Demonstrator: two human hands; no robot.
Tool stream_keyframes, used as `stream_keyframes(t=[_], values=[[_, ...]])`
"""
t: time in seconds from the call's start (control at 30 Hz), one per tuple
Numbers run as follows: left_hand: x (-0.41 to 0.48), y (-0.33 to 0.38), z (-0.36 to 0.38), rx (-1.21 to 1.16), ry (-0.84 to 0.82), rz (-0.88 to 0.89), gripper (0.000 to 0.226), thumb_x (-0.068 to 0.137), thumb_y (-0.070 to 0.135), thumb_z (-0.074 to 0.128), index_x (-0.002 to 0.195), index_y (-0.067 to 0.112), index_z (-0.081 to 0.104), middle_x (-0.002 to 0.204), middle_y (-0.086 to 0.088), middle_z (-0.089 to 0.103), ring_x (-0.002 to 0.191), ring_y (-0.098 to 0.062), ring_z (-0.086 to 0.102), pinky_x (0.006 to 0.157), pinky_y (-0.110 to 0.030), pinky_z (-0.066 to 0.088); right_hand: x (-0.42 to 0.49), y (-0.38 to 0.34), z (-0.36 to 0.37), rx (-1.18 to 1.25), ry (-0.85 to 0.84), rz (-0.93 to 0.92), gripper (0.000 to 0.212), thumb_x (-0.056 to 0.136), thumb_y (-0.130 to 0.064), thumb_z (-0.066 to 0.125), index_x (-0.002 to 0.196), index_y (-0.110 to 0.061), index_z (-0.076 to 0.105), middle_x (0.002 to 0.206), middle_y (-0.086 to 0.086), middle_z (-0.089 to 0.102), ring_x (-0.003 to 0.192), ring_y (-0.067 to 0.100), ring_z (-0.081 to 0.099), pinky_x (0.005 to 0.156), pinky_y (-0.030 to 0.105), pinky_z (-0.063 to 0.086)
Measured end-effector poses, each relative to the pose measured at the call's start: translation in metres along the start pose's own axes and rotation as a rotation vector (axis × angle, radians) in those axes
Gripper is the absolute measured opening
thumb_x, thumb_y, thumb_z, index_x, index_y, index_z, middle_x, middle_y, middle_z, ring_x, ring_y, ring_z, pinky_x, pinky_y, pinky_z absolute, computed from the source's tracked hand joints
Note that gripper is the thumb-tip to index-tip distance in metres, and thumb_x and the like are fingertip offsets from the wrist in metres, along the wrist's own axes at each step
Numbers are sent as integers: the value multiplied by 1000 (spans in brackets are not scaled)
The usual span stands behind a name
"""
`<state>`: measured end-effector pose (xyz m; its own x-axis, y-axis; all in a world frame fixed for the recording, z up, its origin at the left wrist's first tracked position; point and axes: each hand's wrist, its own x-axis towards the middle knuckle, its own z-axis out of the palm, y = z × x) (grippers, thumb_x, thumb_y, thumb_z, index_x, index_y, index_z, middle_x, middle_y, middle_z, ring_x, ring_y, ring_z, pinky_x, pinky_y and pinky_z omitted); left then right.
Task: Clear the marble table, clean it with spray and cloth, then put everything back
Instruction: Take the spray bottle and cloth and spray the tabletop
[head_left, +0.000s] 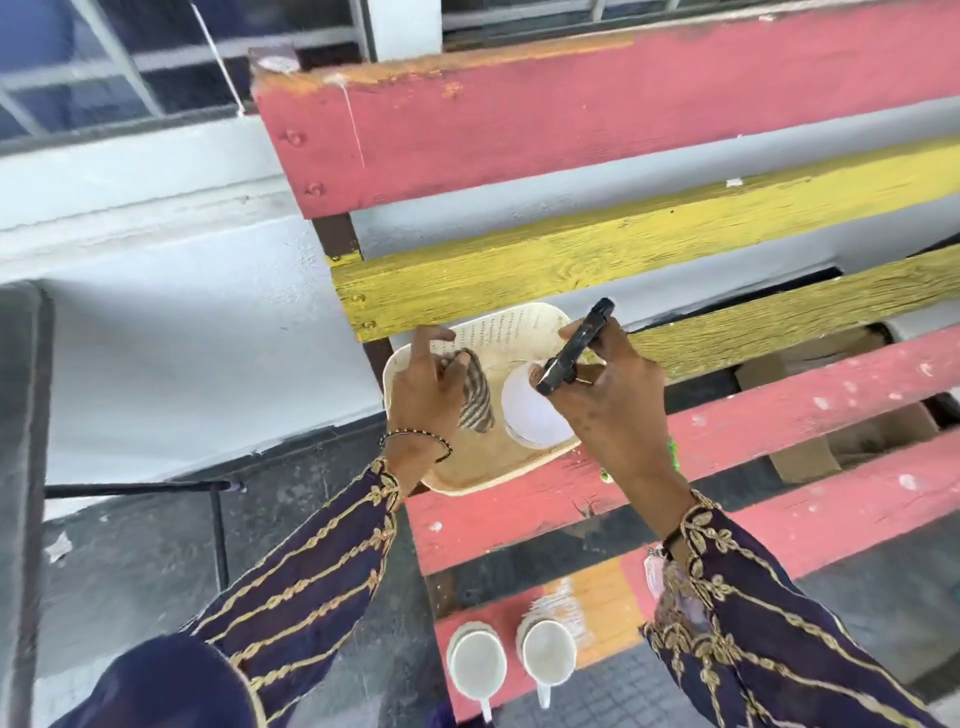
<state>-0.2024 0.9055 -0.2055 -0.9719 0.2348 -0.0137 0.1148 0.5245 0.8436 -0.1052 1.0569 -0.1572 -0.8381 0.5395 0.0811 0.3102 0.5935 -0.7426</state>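
A cream tray (470, 475) rests on the seat slats of a red and yellow bench. My left hand (423, 400) hovers over the tray's left side and pinches a grey striped cloth (477, 402) that hangs down into the tray. My right hand (605, 395) grips a black phone (574, 345) tilted above the tray's right side. Beneath the phone a white round container (530, 415) sits in the tray, partly hidden by my right hand. Two white cups (477, 667) (548, 652) stand on the bench's front slat.
The bench back (597, 114) rises behind the tray, with gaps between the seat slats (779, 415). Cardboard (810, 452) lies under the bench. A white wall and a barred window are behind, and a dark metal frame (218, 519) stands at the left on the grey floor.
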Motion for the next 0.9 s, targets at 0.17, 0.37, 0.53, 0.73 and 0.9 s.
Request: stream_keyframes(t=[0.17,0.37,0.53,0.73,0.9], values=[[-34,26,-92,-136,-69,68,34,93,1,45,85,25,67,99,6,70,84,-8,60,77,-5,43,-30,-86,-8,13,-73,-39,52,63,-47,78,107,-24,64,96,-9,77,72,11,75,66,38,61],[-110,29,-231,-199,-343,10,49,78,41,59,122,19,58,116,-2,48,107,-11,52,83,-5,39,-93,-216,-15,118,-241,-185,50,57,-48,74,101,-25,69,98,-12,76,77,12,76,75,33,58],[-180,29,-333,2,-368,144,77,54,57,82,119,36,46,109,13,40,114,-12,46,101,-21,38,-156,-311,-7,242,-373,-315,32,73,-10,85,100,-16,70,102,-9,77,81,0,70,71,12,51],[-248,15,-415,263,-119,189,93,45,68,78,124,30,46,104,17,37,102,-8,49,95,-27,46,-234,-392,20,397,-493,-434,30,77,4,78,103,-10,71,106,-5,77,95,1,70,81,19,57],[-288,-4,-465,275,135,126,95,36,84,68,116,35,52,104,21,43,93,-3,56,83,-32,52,-281,-438,61,680,-534,-306,23,92,13,60,114,6,62,110,10,72,92,19,71,72,20,58]])
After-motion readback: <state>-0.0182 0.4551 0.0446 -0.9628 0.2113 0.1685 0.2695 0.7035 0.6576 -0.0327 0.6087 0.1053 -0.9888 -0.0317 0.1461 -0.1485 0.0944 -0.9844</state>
